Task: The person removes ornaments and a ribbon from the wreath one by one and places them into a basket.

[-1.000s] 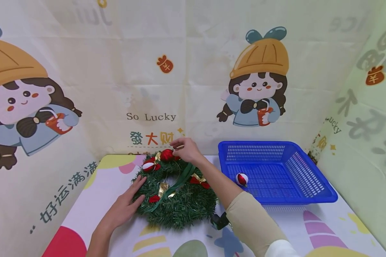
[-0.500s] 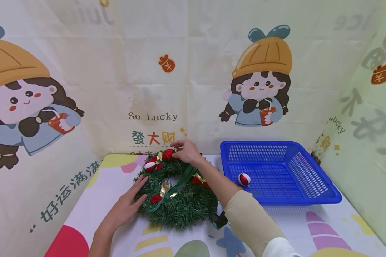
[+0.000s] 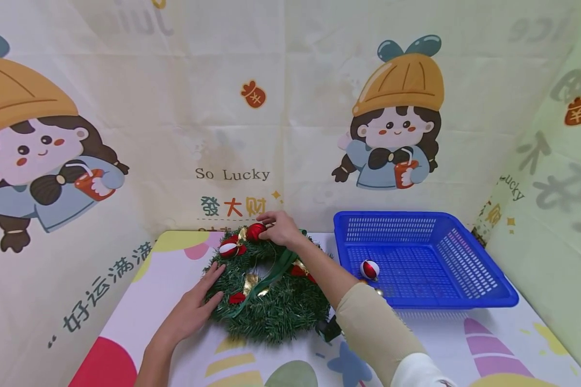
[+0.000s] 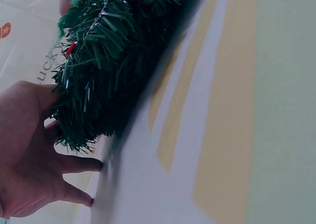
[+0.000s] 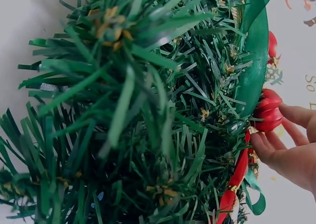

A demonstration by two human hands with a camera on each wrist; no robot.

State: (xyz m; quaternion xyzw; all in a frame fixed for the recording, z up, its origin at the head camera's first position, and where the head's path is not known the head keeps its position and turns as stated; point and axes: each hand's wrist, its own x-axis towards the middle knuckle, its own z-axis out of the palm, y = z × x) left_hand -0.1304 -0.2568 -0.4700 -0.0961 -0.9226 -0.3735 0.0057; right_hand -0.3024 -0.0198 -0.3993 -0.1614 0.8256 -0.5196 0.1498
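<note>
Clearly biggest is the pale printed backdrop (image 3: 300,145), its cartoon figures filling the upper left and upper right of the head view. Below it spreads the white, colour-patterned table (image 3: 137,312). A blue basket (image 3: 445,302) stands at the right of the frame, on the table. Next in size, the green wreath (image 3: 281,314) lies on the table just below the middle of the frame, left of the basket. A beige sleeve (image 3: 380,328) crosses the lower right, over the wreath's right side. The left hand (image 3: 196,303), lower left of centre, grips nothing: its fingers are extended and rest against the wreath's left edge. The right hand (image 3: 283,231), at the wreath's top, pinches a red bauble between thumb and fingers. A green ribbon (image 3: 273,274) runs slantwise across the wreath's centre hole. A red-and-gold bow (image 3: 302,269) sits to its right, partly behind the forearm. Smallest are the baubles: the pinched red bauble (image 3: 255,232), a red-and-white bauble (image 3: 228,249) on the wreath's upper left, and a second striped bauble (image 3: 369,270) in the basket's left part.
</note>
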